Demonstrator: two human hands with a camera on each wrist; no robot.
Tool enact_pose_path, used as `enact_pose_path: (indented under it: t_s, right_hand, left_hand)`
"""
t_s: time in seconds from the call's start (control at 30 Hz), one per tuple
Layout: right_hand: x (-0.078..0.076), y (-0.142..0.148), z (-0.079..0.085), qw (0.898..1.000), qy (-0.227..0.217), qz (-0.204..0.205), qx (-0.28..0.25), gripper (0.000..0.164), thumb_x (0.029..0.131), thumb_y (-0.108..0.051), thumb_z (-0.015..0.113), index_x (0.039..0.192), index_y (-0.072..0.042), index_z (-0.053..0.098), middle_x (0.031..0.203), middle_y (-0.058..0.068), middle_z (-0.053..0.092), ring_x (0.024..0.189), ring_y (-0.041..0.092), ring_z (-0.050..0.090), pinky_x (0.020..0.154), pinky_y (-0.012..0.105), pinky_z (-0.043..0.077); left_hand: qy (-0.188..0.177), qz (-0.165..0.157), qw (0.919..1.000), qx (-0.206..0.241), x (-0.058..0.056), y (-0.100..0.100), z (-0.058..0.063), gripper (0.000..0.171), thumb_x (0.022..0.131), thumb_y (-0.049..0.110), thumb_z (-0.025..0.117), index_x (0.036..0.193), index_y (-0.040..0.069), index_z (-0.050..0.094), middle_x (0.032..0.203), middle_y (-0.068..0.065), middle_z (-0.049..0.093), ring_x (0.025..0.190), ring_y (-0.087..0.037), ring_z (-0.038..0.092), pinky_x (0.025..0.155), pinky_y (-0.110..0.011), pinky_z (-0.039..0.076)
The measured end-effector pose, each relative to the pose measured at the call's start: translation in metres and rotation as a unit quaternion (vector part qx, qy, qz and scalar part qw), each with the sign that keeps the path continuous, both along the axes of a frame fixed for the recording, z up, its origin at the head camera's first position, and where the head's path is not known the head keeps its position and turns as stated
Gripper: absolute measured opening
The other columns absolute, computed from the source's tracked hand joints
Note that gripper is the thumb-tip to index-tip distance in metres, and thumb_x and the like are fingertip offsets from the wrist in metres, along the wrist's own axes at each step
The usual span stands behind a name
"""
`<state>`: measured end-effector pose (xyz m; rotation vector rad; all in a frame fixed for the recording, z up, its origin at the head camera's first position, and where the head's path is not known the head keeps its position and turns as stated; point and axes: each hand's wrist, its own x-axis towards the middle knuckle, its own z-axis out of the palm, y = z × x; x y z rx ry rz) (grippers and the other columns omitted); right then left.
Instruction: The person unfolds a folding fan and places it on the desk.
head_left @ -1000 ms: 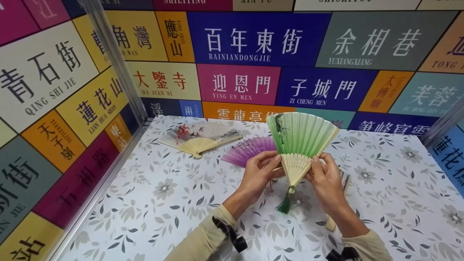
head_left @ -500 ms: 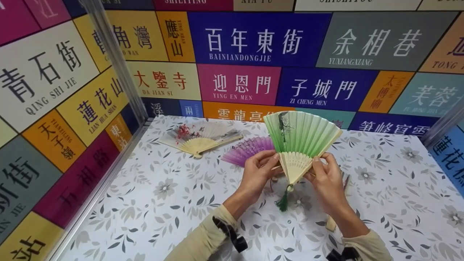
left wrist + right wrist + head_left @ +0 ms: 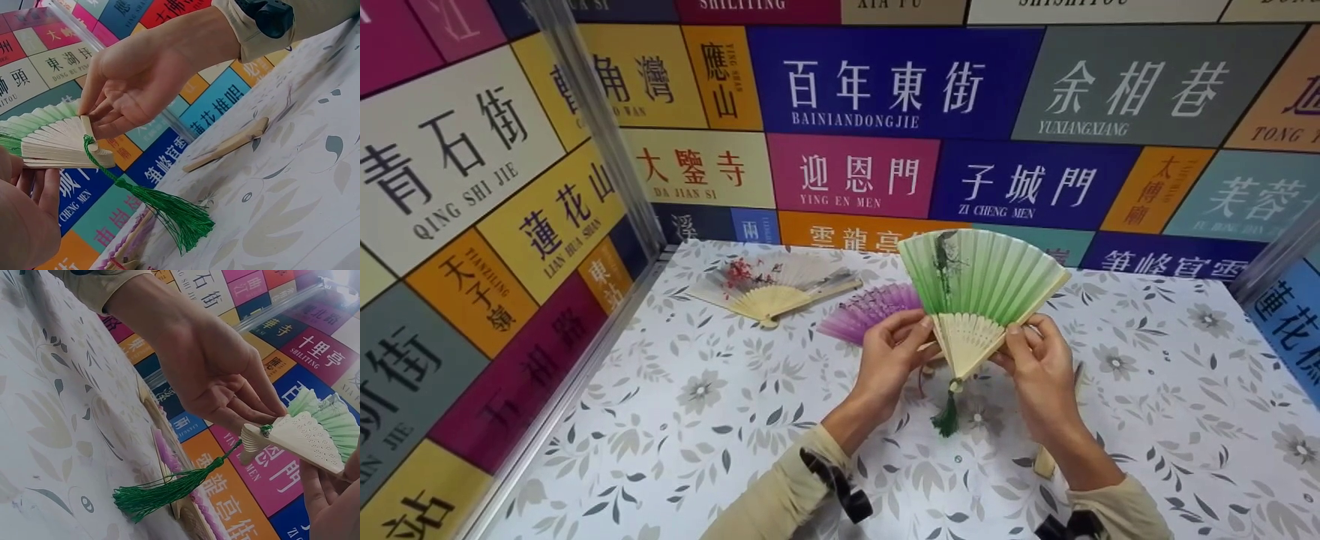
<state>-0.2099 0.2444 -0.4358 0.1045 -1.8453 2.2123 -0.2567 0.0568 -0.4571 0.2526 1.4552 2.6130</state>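
Note:
A half-spread green folding fan (image 3: 986, 281) with a dark plant print and pale slatted ribs is held up above the table. My left hand (image 3: 885, 367) pinches its left outer rib between thumb and fingers. On the opposite rib my right hand (image 3: 1041, 375) has a similar pinch. From the pivot hangs a green tassel (image 3: 174, 214), seen large in the left wrist view. Behind the left hand lies a purple spread fan (image 3: 866, 311), partly covered. A grey-white fan with red blossoms (image 3: 769, 289) lies spread further left.
Partly hidden under the right forearm, a folded fan (image 3: 1044, 461) lies on the table; the left wrist view shows it better. The floral-patterned tabletop (image 3: 622, 420) meets panels of coloured signs (image 3: 896, 82) at the back and sides.
The green fan has spread wider, its left edge moving left along with my left hand. The tassel has swung slightly left. My right hand has barely moved.

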Motion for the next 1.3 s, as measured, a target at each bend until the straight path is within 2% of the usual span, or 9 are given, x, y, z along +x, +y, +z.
enact_pose_path:
  t_s: [0.23, 0.43, 0.93, 1.1, 1.3]
  right_hand:
    - [-0.0004, 0.0002, 0.0007, 1.000, -0.006, -0.012, -0.009, 0.033, 0.107, -0.019, 0.047, 0.132, 0.002, 0.041, 0.125, 0.011, 0.065, 0.103, 0.016, 0.070, 0.084, 0.027, 0.064]
    - [-0.0003, -0.0005, 0.0009, 1.000, 0.000, -0.015, -0.028, 0.031, 0.107, -0.016, 0.047, 0.130, 0.003, 0.041, 0.123, 0.013, 0.066, 0.102, 0.017, 0.070, 0.084, 0.028, 0.064]
    - [-0.0001, -0.0016, 0.0003, 0.998, 0.006, -0.041, -0.050, 0.030, 0.107, -0.015, 0.047, 0.130, 0.004, 0.042, 0.124, 0.015, 0.064, 0.106, 0.019, 0.071, 0.088, 0.029, 0.064]
    - [-0.0009, -0.0022, 0.0000, 0.997, 0.004, -0.051, -0.050, 0.030, 0.106, -0.014, 0.048, 0.129, 0.004, 0.043, 0.124, 0.016, 0.064, 0.106, 0.021, 0.071, 0.089, 0.031, 0.064]
    - [-0.0016, -0.0016, 0.0008, 0.996, 0.003, -0.060, -0.061, 0.029, 0.105, -0.014, 0.050, 0.128, 0.003, 0.044, 0.123, 0.015, 0.064, 0.103, 0.020, 0.071, 0.093, 0.032, 0.062]
  left_hand:
    - [-0.007, 0.021, 0.9997, 0.004, -0.0010, 0.0004, -0.0004, 0.027, 0.095, 0.011, 0.070, 0.118, -0.003, 0.064, 0.109, -0.019, 0.073, 0.099, -0.028, 0.074, 0.088, -0.039, 0.065]
    - [-0.005, 0.029, 0.9996, 0.002, -0.0014, 0.0002, 0.0002, 0.028, 0.094, 0.012, 0.071, 0.117, -0.002, 0.065, 0.109, -0.018, 0.074, 0.100, -0.027, 0.073, 0.087, -0.038, 0.065]
    - [0.015, 0.013, 0.9995, 0.025, -0.0039, -0.0018, -0.0028, 0.030, 0.092, 0.011, 0.073, 0.118, -0.002, 0.066, 0.112, -0.021, 0.072, 0.103, -0.030, 0.073, 0.090, -0.042, 0.064]
    - [0.030, 0.026, 0.9991, 0.017, -0.0034, -0.0026, -0.0016, 0.030, 0.093, 0.010, 0.072, 0.119, -0.003, 0.066, 0.112, -0.021, 0.071, 0.103, -0.034, 0.072, 0.089, -0.044, 0.064]
    - [0.045, 0.048, 0.9974, 0.028, -0.0046, -0.0027, -0.0010, 0.023, 0.092, 0.007, 0.072, 0.111, -0.005, 0.066, 0.106, -0.020, 0.071, 0.100, -0.040, 0.072, 0.088, -0.046, 0.064]
